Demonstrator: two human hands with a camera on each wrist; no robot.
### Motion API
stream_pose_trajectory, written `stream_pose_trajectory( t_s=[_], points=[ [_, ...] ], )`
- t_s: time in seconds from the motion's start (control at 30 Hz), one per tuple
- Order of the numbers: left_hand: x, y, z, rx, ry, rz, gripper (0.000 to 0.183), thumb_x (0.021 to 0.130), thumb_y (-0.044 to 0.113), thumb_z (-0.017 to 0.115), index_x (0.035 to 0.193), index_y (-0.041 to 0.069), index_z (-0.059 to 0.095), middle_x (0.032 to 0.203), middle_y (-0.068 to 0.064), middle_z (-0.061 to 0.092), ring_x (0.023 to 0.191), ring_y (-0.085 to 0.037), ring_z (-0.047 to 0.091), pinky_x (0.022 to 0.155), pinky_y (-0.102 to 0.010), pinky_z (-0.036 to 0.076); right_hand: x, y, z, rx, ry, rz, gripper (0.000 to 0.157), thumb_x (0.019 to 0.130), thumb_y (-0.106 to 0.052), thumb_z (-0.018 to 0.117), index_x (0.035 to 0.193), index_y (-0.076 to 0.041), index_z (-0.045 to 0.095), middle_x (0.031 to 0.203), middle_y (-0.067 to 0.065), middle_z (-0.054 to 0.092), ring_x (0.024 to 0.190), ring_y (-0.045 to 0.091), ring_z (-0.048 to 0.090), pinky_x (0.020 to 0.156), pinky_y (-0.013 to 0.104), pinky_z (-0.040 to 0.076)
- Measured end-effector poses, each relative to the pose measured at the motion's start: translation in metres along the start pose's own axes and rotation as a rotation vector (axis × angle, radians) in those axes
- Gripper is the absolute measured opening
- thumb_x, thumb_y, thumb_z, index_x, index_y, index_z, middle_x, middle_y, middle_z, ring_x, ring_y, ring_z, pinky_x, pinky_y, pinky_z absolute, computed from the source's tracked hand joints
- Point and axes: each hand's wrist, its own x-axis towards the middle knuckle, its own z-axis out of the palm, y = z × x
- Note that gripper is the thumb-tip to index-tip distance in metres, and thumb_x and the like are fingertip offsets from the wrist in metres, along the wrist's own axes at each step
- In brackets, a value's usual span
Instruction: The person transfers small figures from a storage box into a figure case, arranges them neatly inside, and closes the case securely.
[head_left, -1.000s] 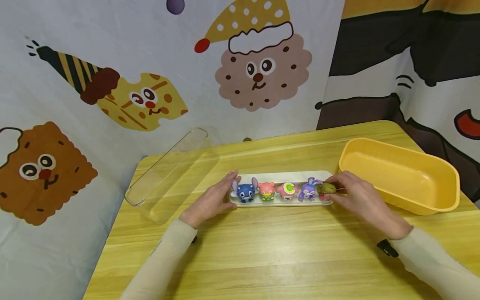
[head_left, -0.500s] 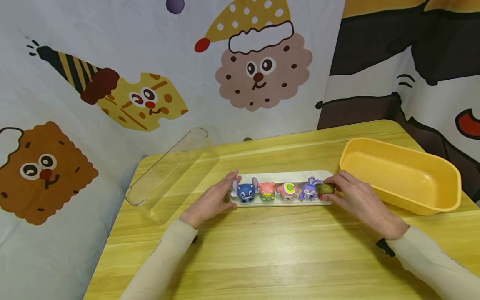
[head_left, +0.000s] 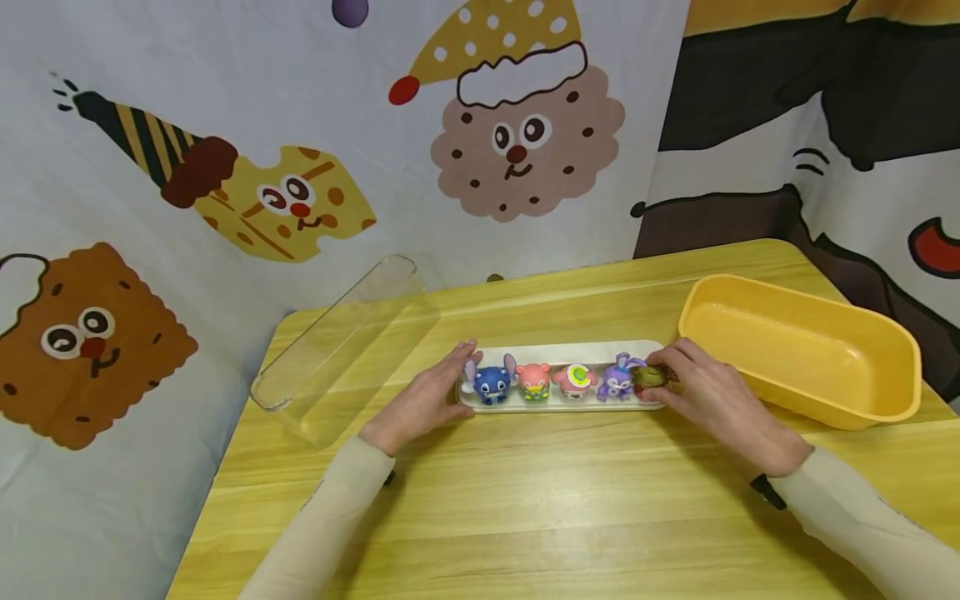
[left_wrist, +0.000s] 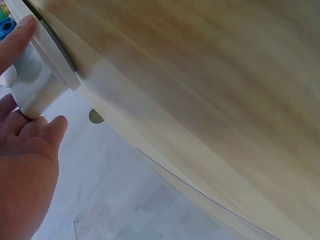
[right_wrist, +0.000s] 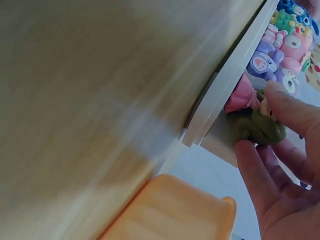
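A row of small toy figurines stands in a long white tray [head_left: 562,353]. From the left come a blue big-eared figurine [head_left: 492,386], a pink bear figurine [head_left: 533,382], a pink figurine with a green-and-white top [head_left: 575,382] and a purple rabbit figurine [head_left: 618,379]. My right hand [head_left: 716,398] pinches an olive-green and pink figurine [right_wrist: 257,122] between thumb and fingers at the tray's right end, beside the rabbit. At the other end, my left hand [head_left: 423,398] holds the tray, thumb on the near rim and fingers on the far side.
A yellow plastic bin [head_left: 795,350] stands right of the tray, close behind my right hand. To the left, a clear plastic cover [head_left: 352,350] lies at the back of the wooden table [head_left: 525,500]. A printed cloth [head_left: 315,67] hangs right behind the table.
The olive-green figurine has turned a little and shifted slightly left in my right hand, closer to the purple rabbit. My left hand and the tray have stayed in place.
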Motion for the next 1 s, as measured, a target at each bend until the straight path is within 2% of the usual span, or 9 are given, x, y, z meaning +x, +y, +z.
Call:
stream_pose_trajectory(
  t_s=[0.2,0.37,0.47,0.57,0.67,0.8,1.0],
  points=[
    [-0.001,0.001,-0.002,0.01,0.002,-0.006,0.096,0.085,0.019,0.087,0.163,0.008,0.031,0.17,-0.014,0.022,0.156,-0.027,0.023,0.124,-0.046,0.027,-0.001,0.001,-0.014,0.023,-0.041,0.023,0.058,0.073,-0.019,0.096,0.121,-0.002,0.067,0.11,0.012,0.064,0.092,0.026,0.064,0.071,0.048,0.061],
    [0.0,0.001,-0.005,0.009,-0.013,-0.012,0.097,0.084,0.02,0.088,0.162,0.01,0.033,0.171,-0.01,0.023,0.155,-0.029,0.027,0.124,-0.047,0.027,-0.004,0.005,-0.027,0.034,-0.001,0.015,0.067,0.07,-0.019,0.097,0.127,-0.003,0.066,0.119,0.014,0.065,0.101,0.031,0.065,0.073,0.053,0.061],
    [0.0,0.001,-0.005,-0.01,-0.02,-0.019,0.101,0.083,0.019,0.089,0.164,0.011,0.03,0.172,-0.011,0.017,0.152,-0.032,0.031,0.122,-0.048,0.033,-0.006,0.007,-0.033,0.047,0.029,0.029,0.068,0.068,-0.019,0.097,0.127,-0.003,0.066,0.121,0.015,0.065,0.104,0.033,0.065,0.073,0.054,0.06],
    [-0.001,0.001,-0.004,-0.043,-0.016,-0.035,0.108,0.082,0.019,0.09,0.166,0.012,0.022,0.174,-0.011,0.01,0.153,-0.033,0.03,0.12,-0.047,0.035,-0.006,0.008,-0.039,0.089,0.027,0.081,0.066,0.072,-0.019,0.096,0.129,-0.003,0.065,0.125,0.018,0.064,0.108,0.038,0.063,0.078,0.059,0.057],
    [-0.004,0.0,-0.005,-0.046,0.004,-0.051,0.113,0.082,0.024,0.091,0.167,0.011,0.018,0.174,-0.011,0.007,0.155,-0.033,0.023,0.123,-0.049,0.029,-0.003,0.005,-0.044,0.148,0.016,0.143,0.062,0.079,-0.019,0.091,0.132,-0.002,0.063,0.131,0.022,0.062,0.115,0.044,0.06,0.087,0.066,0.053],
    [-0.012,0.0,-0.011,0.01,0.049,-0.058,0.115,0.079,0.036,0.091,0.165,0.007,0.021,0.172,-0.014,0.016,0.158,-0.032,0.014,0.127,-0.055,0.019,0.001,-0.002,-0.048,0.232,0.03,0.197,0.057,0.088,-0.021,0.085,0.137,-0.004,0.061,0.138,0.021,0.059,0.123,0.046,0.055,0.093,0.07,0.048],
    [-0.029,0.007,-0.027,0.012,0.141,-0.086,0.106,0.085,0.042,0.086,0.165,0.009,0.025,0.169,-0.014,0.027,0.157,-0.032,0.019,0.126,-0.056,0.022,0.011,-0.019,-0.05,0.346,0.097,0.206,0.057,0.093,-0.022,0.08,0.144,-0.01,0.058,0.146,0.016,0.057,0.133,0.045,0.05,0.1,0.073,0.042]
  ],
)
